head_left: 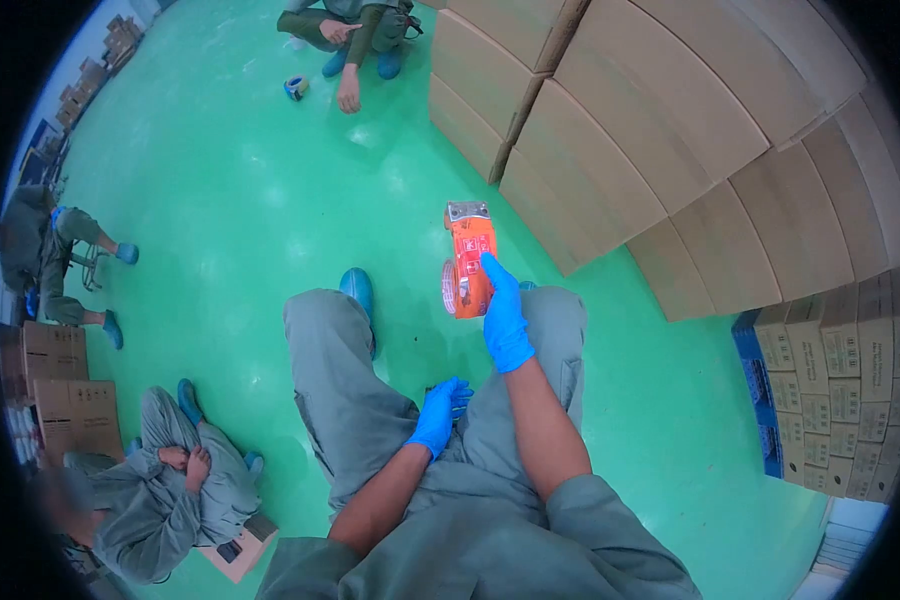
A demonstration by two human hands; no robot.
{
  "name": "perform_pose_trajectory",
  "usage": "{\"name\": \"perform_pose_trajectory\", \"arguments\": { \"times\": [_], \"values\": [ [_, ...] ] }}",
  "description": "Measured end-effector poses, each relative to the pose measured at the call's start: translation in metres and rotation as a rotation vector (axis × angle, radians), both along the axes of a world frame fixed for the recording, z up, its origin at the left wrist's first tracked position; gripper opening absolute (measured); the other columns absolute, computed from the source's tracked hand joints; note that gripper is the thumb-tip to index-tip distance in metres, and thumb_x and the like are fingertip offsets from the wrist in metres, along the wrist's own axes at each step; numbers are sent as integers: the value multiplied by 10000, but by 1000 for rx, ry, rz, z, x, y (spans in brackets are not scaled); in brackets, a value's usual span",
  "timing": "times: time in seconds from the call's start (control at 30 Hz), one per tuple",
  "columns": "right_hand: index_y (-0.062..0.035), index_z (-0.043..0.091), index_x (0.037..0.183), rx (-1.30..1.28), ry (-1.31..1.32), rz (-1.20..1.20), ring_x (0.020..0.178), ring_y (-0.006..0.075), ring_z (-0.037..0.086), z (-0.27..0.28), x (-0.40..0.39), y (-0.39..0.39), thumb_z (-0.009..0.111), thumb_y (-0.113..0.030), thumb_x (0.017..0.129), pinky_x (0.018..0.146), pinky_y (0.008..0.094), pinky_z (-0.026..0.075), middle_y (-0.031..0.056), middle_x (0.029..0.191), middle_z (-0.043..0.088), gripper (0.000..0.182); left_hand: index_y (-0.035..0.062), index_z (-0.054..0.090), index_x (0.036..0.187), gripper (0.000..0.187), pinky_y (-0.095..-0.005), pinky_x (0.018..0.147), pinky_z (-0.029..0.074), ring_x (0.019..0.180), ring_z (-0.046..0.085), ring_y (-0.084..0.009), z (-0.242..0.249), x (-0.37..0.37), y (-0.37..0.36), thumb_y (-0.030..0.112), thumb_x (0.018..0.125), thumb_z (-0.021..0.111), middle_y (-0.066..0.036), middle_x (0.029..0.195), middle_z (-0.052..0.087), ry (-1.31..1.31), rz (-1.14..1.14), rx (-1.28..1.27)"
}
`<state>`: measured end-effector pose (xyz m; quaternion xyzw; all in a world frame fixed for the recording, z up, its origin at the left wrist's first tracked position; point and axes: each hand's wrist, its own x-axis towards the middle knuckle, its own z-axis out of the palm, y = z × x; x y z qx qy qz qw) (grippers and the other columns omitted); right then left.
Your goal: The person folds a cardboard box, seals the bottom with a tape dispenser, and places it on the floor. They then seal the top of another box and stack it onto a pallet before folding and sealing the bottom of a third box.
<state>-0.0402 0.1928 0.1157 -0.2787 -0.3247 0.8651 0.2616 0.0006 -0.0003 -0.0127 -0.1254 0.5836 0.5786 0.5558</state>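
Observation:
My right hand [507, 316], in a blue glove, is closed around an orange tape dispenser [475, 255] above my right knee. The dispenser stands out ahead of the hand, with a metal plate at its far end and a tape roll showing on its left side. My left hand [440, 418], also gloved in blue, rests between my thighs against the grey trousers [345, 375]. Its fingers lie loosely stretched to the right, and I see nothing held in them. Part of that palm is hidden.
Large cardboard boxes [610, 180] are stacked at front right; smaller cartons [815, 385] stand on a blue pallet [758, 400]. People sit ahead [355, 30], at left [45, 240] and lower left [170, 470]. A tape roll [296, 88] lies on the green floor [210, 200].

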Motion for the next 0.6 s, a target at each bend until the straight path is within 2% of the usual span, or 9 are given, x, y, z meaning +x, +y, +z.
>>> {"name": "perform_pose_trajectory", "arguments": {
  "times": [0.2,0.27,0.6],
  "values": [
    [17,569,1199,21,-17,-25,902,152,633,11,1,-5,492,-338,969,820,306,514,75,1051,644,430,65,607,1121,402,-348,822,425,903,580,-193,-2,-1,0,397,941,469,-94,1044,660,29,-20,-7],
    [16,558,1216,14,8,-64,920,157,628,7,0,-6,468,-365,979,825,306,514,78,1073,638,458,49,560,1215,474,-362,901,392,1000,552,-217,-3,-1,-1,423,959,419,-103,1127,611,10,-70,9],
    [14,554,1219,25,22,-60,927,166,630,10,1,-6,444,-380,989,840,319,512,84,1088,633,469,44,560,1210,466,-376,916,384,1017,550,-234,10,-1,0,412,958,425,-114,1140,612,-1,-71,-18]
  ]
}}
